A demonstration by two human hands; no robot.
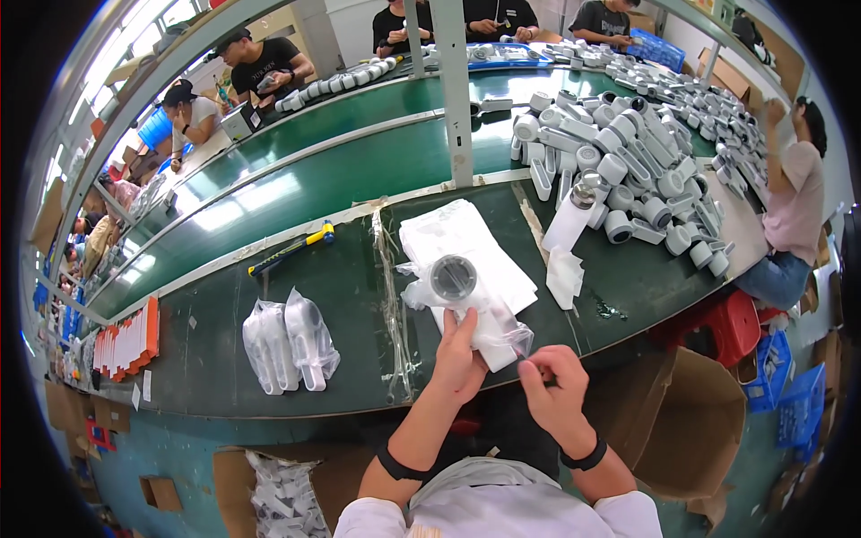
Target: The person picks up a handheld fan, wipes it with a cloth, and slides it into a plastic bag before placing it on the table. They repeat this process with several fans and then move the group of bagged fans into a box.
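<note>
My left hand is wrapped round the white handle of a handheld device with a round grey head. A clear plastic bag lies loosely about its handle end. At the bag's edge my right hand is closed, thumb against fingers, apparently pinching the plastic. Beneath the device is a stack of white plastic sheets or bags. Several bagged white devices lie side by side to the left. A white bottle with a metal top stands right of the stack, beside a crumpled white cloth or tissue.
A yellow-and-black hammer lies near the far bench edge. White devices form a large heap at the right. A metal post rises before the green conveyor. Cardboard boxes stand below. Several people work around.
</note>
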